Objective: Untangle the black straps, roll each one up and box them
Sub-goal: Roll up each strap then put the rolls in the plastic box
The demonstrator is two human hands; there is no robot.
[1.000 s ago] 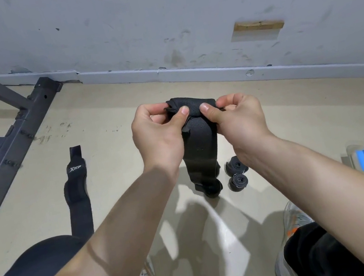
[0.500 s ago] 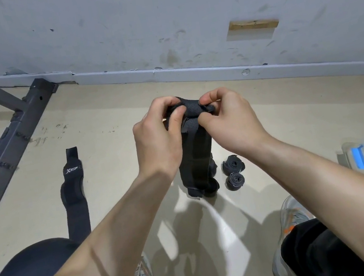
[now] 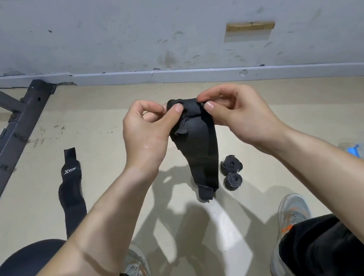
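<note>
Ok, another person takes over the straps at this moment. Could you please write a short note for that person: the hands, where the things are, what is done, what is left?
Left hand: pinches the top end of the black strap, which hangs down unrolled.
Right hand: pinches the same end from the other side.
Done: one rolled strap and a second rolled strap lie together on the floor, not boxed.
Left: roll the held strap, then the XTEP strap lying flat at the left. Put all four in the clear box at the right, partly hidden by the forearm.
</note>
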